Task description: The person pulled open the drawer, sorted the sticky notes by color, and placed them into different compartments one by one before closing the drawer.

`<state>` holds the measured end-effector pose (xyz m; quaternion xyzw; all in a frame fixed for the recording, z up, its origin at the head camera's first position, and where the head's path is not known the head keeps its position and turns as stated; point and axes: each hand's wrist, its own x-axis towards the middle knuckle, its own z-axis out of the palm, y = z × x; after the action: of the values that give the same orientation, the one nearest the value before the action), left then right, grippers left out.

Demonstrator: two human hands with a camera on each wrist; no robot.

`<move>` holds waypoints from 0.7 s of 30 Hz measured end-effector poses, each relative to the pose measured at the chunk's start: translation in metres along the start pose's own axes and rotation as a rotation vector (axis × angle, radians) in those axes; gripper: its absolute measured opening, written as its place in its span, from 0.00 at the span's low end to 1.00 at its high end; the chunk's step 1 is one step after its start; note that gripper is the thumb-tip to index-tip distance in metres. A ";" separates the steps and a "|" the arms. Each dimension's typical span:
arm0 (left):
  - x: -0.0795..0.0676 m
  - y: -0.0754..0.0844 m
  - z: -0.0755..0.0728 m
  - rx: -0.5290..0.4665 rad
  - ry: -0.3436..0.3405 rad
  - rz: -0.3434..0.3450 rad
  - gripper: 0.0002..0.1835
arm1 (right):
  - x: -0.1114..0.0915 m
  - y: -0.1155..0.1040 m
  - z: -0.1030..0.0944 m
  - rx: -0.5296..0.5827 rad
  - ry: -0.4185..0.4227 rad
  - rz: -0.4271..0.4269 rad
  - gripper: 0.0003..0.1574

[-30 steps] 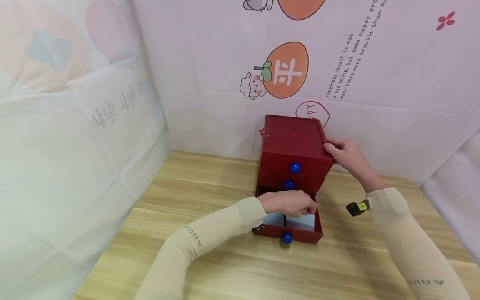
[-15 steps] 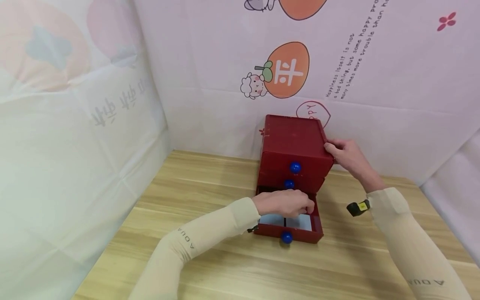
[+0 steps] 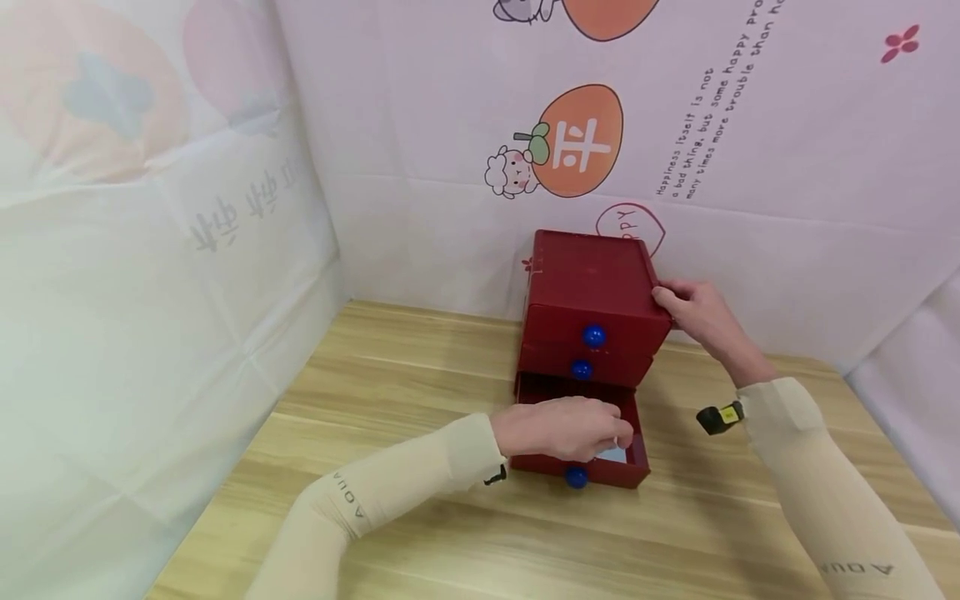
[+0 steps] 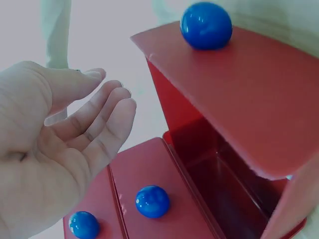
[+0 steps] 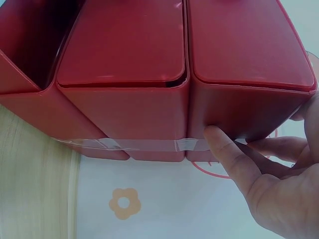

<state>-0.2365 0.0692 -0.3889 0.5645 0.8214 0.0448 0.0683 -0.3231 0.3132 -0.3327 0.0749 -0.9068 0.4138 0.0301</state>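
Note:
A dark red drawer cabinet [image 3: 588,271] with blue ball knobs stands on the table, its bottom drawer [image 3: 636,417] pulled out. Over this drawer hovers my left hand [image 3: 566,427], hiding much of the inside. In the left wrist view the left hand's fingers are loosely bent, thumb apart from them, nothing between. Part of a pale blue surface [image 3: 615,454] shows inside the drawer, near its front. My right hand [image 3: 701,317] holds the cabinet's upper right edge, thumb on top and fingers against the side. Both upper drawers are pushed in.
A wood-grain table [image 3: 420,542] lies under the cabinet. Behind it hangs a white printed cloth [image 3: 420,242], with another white cloth [image 3: 150,375] along the left. Clear tape [image 5: 149,145] runs across the cabinet's side.
My left hand has drawn back slightly toward the drawer's front and covers more of the pale surface. My right hand keeps its hold; the drawer stays pulled out.

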 end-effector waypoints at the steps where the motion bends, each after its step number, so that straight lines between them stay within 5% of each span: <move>1: -0.002 0.001 0.001 0.019 0.014 0.006 0.12 | 0.000 0.000 0.000 -0.001 -0.002 0.002 0.36; 12: -0.022 0.017 0.025 0.254 0.075 0.085 0.08 | -0.002 -0.004 0.001 0.004 -0.012 0.007 0.36; 21: -0.035 0.035 0.041 0.415 -0.027 0.023 0.14 | 0.002 0.000 -0.001 0.004 -0.024 0.027 0.35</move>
<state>-0.1854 0.0483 -0.4224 0.5764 0.8055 -0.1322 -0.0389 -0.3247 0.3133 -0.3320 0.0676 -0.9071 0.4153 0.0133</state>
